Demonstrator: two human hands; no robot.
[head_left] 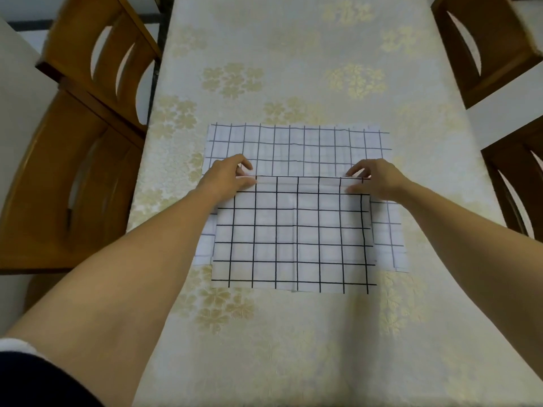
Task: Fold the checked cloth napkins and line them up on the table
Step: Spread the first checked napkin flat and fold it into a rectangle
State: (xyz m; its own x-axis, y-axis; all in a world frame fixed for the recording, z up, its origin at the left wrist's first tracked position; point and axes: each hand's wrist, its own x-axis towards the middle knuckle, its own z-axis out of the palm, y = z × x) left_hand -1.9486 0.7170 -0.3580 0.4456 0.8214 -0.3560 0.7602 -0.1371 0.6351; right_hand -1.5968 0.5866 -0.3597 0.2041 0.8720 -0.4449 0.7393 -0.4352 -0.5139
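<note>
A white napkin with a bold black check [293,236] lies in the middle of the table, its far edge raised slightly. My left hand [227,177] pinches that edge at the left corner. My right hand [373,179] pinches it at the right corner. Under it, spread flat and larger, lies a second white napkin with a thinner, paler check [299,148]; its far half and its side strips show around the upper napkin.
The table [293,69] wears a cream cloth with gold flower patterns. Two wooden chairs [88,118] stand along its left side, and two darker chairs [487,45] along its right.
</note>
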